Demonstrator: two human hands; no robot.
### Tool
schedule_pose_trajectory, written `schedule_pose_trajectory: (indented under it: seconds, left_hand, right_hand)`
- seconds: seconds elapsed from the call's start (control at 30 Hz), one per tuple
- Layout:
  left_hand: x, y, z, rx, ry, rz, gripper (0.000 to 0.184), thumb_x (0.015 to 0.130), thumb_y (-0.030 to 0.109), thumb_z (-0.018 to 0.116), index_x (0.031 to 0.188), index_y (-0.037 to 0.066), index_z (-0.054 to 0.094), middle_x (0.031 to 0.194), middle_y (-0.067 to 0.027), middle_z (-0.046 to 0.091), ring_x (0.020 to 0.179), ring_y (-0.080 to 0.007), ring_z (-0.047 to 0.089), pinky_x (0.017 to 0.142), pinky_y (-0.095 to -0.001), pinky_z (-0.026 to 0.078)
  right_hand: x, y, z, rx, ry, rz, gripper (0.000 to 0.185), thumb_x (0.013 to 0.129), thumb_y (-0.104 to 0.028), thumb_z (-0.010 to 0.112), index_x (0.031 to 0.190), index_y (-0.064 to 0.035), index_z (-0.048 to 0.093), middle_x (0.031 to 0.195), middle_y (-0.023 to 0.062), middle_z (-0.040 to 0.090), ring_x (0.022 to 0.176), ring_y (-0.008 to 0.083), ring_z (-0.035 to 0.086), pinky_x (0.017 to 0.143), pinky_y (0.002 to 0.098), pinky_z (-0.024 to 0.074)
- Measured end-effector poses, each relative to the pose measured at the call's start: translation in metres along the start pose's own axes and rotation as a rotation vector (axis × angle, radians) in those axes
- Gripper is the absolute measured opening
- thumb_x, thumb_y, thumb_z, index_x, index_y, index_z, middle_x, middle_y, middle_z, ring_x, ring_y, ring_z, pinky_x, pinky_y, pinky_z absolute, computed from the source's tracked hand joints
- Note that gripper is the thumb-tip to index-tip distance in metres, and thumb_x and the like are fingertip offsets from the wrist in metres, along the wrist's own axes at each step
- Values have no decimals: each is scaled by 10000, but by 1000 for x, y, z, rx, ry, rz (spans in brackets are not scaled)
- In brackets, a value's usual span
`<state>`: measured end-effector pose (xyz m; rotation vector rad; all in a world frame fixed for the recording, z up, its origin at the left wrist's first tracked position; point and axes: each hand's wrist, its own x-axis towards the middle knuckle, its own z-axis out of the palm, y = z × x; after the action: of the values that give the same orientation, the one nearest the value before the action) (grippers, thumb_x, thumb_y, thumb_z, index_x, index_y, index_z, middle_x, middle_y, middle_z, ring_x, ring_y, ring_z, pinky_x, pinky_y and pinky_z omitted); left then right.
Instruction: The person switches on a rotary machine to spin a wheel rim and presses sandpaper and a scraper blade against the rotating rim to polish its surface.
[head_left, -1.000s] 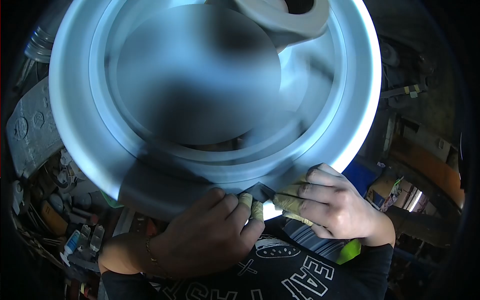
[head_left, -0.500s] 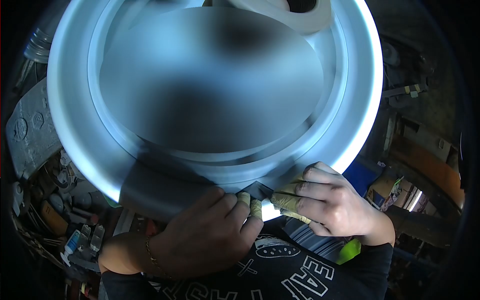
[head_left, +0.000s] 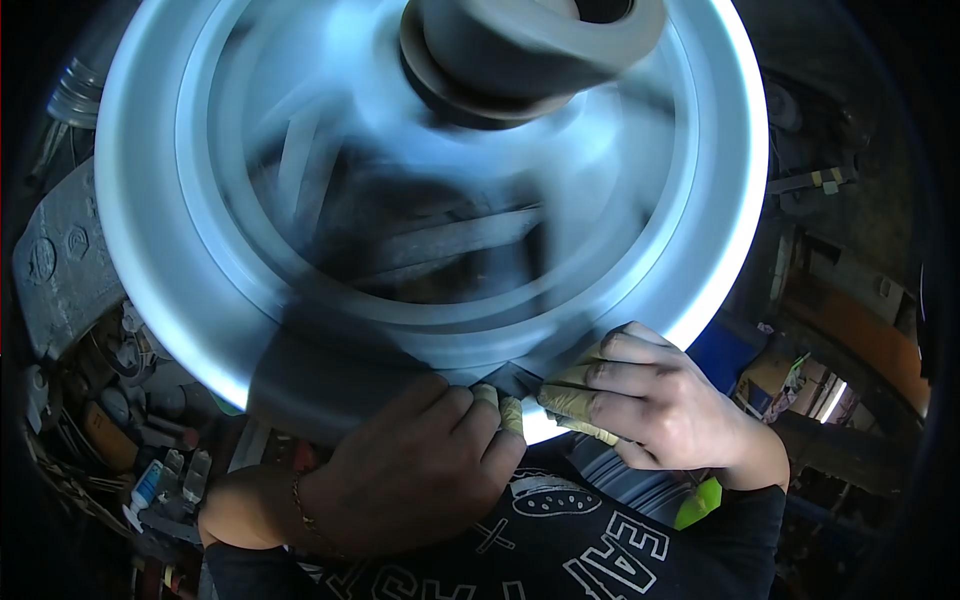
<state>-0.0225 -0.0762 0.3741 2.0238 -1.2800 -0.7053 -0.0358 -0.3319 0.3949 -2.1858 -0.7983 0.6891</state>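
My left hand (head_left: 420,455) and right hand (head_left: 655,400) are both closed, fingertips nearly meeting, pinching a small dark sheet (head_left: 513,379) between them. It sits at the near edge of a big pale wheel (head_left: 175,300), against the rim on the side closest to my body. Yellowish wrapping (head_left: 568,402) covers several of my fingers. My left hand throws a broad shadow over the rim, and a thin bracelet (head_left: 302,500) hangs at that wrist.

The wheel's inner part is blurred; through it I see a pale bar (head_left: 460,236) among dark shapes. A thick grey hub (head_left: 520,50) stands toward the far side.

Down to my left is a small bottle (head_left: 146,485) with a blue and white body, and just beside it two clear containers (head_left: 195,474); what any of them holds is too small to make out. Loose parts (head_left: 140,340) crowd the area above them, next to a large grey metal plate (head_left: 62,255). To my right, past the wheel, something like a brown carton (head_left: 757,386) has small bits at its side; I can't tell its contents. A bright green piece (head_left: 699,503) lies below my right hand, near my black shirt (head_left: 450,575).
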Motion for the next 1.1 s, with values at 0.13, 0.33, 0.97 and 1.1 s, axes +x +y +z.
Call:
schedule_pose_trajectory:
  seconds: [0.13,0.33,0.97,1.1]
  left_hand:
    - [0,0,1,-13,-9,-11,197,783,122,640,946,19,676,982,-144,649,882,-244,618,807,-373,495]
    - [-1,0,3,-12,-12,-19,223,749,137,650,948,40,677,1001,-137,634,909,-251,606,825,-388,490]
    - [2,0,2,13,-16,-10,197,788,136,633,938,14,671,981,-162,656,892,-254,629,800,-367,505]
    - [3,1,2,12,-10,-20,184,795,131,630,929,13,673,979,-159,654,892,-254,628,798,-367,504]
  right_hand:
    - [1,1,-1,-14,-17,-7,335,603,-79,715,930,-9,733,916,81,677,868,231,594,797,352,501]
    - [4,2,-2,-17,-15,-4,349,620,-78,721,963,-12,735,912,73,679,870,227,602,796,347,511]
    - [5,5,-3,10,-18,-3,347,614,-46,719,958,-2,738,944,101,704,878,247,626,797,353,520]
    - [4,5,-2,23,-9,1,344,612,-44,720,953,-3,740,947,106,711,873,249,629,800,357,521]
